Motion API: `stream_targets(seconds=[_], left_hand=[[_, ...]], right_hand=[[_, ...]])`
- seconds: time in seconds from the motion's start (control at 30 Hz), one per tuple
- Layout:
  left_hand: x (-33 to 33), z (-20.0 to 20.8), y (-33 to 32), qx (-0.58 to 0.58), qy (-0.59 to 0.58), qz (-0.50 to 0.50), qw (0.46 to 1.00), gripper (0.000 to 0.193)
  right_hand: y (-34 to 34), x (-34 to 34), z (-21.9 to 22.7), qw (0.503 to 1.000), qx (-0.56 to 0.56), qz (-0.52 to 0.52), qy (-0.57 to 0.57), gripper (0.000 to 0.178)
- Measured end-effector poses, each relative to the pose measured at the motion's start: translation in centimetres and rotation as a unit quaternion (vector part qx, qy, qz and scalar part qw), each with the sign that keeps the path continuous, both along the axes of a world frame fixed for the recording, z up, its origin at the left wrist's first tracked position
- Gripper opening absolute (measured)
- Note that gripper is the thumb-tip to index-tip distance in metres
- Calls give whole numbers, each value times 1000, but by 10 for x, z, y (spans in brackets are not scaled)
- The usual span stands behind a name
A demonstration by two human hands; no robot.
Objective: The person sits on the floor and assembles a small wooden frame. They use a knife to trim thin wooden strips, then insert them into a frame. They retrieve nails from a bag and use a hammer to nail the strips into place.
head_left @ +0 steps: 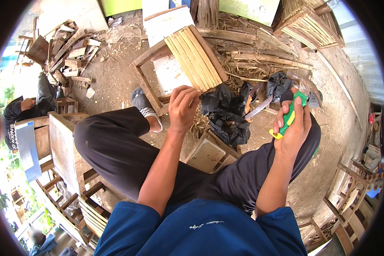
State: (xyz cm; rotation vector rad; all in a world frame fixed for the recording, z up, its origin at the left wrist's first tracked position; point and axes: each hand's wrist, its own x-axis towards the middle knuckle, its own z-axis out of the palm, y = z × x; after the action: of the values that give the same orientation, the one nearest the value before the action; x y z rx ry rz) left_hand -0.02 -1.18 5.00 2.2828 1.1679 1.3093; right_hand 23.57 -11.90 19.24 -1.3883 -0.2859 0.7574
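In my right hand (292, 119) is a hammer (291, 113) with a green and yellow grip, its rusty head pointing away above my right knee. My left hand (183, 109) is at the near end of a row of pale bamboo slats (192, 55). Its fingers are curled with their tips together, and what they hold, if anything, is too small to make out. The slats lie side by side across part of a wooden frame (143, 79), whose other part is open. A white board (168, 25) shows behind and through the frame.
Black plastic bags (226, 121) and a blade (259, 107) lie between my knees and the frame. Wood strips (260, 57) are beyond. Scrap wood (72, 51) is piled far left, near another person (29, 104). A slatted crate (311, 27) stands far right; wooden furniture (66, 149) is left.
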Motion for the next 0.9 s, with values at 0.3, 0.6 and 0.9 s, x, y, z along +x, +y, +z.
stream_targets(seconds=[0.3,0.6,0.9], left_hand=[[2,-6,-2,-23,-48,27,998,28],[2,-11,-1,-3,-63,12,998,35],[2,-11,-3,-31,-64,7,997,36]], right_hand=[[-1,1,0,1000,0,0,0,43],[0,1,0,1000,-1,1,5,42],[1,-17,-6,996,-10,85,-29,35]])
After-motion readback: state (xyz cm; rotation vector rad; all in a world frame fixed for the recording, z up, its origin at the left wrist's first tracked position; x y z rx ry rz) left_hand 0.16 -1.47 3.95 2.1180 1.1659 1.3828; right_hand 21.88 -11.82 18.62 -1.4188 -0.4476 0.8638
